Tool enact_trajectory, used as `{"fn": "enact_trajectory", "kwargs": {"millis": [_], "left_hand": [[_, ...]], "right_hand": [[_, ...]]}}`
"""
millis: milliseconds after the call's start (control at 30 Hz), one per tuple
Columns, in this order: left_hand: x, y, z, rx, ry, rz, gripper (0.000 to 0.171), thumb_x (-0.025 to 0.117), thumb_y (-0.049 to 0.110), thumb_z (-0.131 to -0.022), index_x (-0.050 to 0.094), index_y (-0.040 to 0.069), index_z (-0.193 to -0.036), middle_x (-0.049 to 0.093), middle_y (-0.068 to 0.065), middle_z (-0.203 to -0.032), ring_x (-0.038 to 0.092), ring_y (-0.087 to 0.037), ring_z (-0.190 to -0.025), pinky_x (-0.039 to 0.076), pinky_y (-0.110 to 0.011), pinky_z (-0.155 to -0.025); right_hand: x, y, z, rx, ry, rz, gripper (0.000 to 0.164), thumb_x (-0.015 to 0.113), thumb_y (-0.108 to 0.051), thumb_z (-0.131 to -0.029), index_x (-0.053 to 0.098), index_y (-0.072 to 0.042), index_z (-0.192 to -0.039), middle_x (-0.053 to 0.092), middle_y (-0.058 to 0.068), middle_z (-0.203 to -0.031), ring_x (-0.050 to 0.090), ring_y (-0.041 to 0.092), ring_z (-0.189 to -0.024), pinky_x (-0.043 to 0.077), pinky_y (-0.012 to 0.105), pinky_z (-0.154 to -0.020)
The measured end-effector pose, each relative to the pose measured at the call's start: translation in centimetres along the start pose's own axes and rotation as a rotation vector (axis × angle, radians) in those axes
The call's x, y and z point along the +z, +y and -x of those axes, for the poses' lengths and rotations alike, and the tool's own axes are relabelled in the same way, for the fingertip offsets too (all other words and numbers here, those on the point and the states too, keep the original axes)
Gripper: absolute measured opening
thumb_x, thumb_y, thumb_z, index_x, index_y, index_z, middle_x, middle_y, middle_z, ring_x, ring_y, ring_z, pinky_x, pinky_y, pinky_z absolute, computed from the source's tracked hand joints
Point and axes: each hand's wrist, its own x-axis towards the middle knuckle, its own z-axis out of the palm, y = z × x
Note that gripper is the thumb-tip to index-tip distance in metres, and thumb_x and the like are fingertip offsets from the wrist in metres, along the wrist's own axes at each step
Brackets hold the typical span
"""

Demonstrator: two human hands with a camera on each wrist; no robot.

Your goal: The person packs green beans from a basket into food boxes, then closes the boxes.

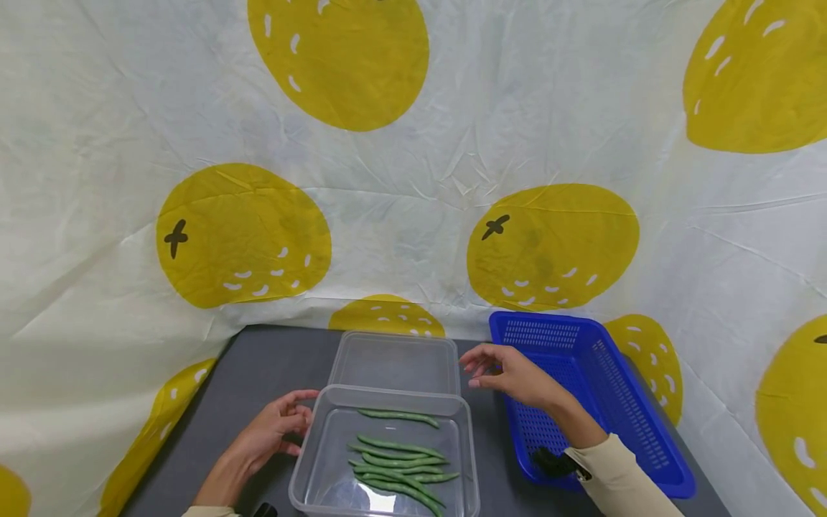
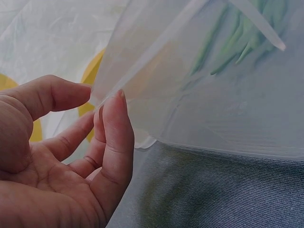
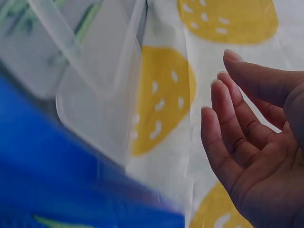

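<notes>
A clear plastic container (image 1: 395, 392) stands at the front of the table, with several green beans (image 1: 397, 455) lying lengthwise across its floor. Behind it lies a flat, translucent lid (image 1: 397, 361). My left hand (image 1: 274, 427) is at the container's left wall, fingers loosely bent; whether the fingertips touch the rim I cannot tell. In the left wrist view, thumb and fingers stay apart beside the container's edge. Right of the lid, my right hand (image 1: 517, 377) hovers with relaxed fingers and nothing in it. The right wrist view shows that palm (image 3: 256, 175) bare.
To the right stands a blue perforated basket (image 1: 591, 370), partly behind my right forearm. A green streak (image 3: 57, 222) shows low in the right wrist view against the blue. A white cloth (image 1: 400, 230) printed with yellow fruit hangs behind the dark table (image 1: 278, 359).
</notes>
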Motion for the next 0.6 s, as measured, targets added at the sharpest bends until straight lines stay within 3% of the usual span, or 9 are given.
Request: {"fn": "enact_trajectory", "kwargs": {"millis": [367,600], "left_hand": [[0.2,0.3,0.1,0.009,0.002,0.002,0.064,0.06,0.007,-0.094,0.035,0.0,-0.153,0.061,-0.006,-0.103,0.062,-0.022,-0.088,0.055,-0.037,-0.06],[0.2,0.2,0.2,0.014,-0.001,0.015,0.064,0.06,0.007,-0.093,0.035,-0.001,-0.152,0.061,-0.006,-0.101,0.062,-0.022,-0.087,0.055,-0.037,-0.06]], "right_hand": [[-4.6,5.0,0.5,-0.016,0.091,0.041,0.037,0.073,-0.011,-0.093,0.064,-0.007,-0.129,0.066,0.015,-0.115,0.064,0.031,-0.101,0.056,0.028,-0.084],[-6.1,8.3,0.6,-0.013,0.11,0.062,0.048,0.073,-0.004,-0.091,0.056,0.006,-0.135,0.063,0.027,-0.12,0.061,0.044,-0.108,0.055,0.027,-0.087]]}}
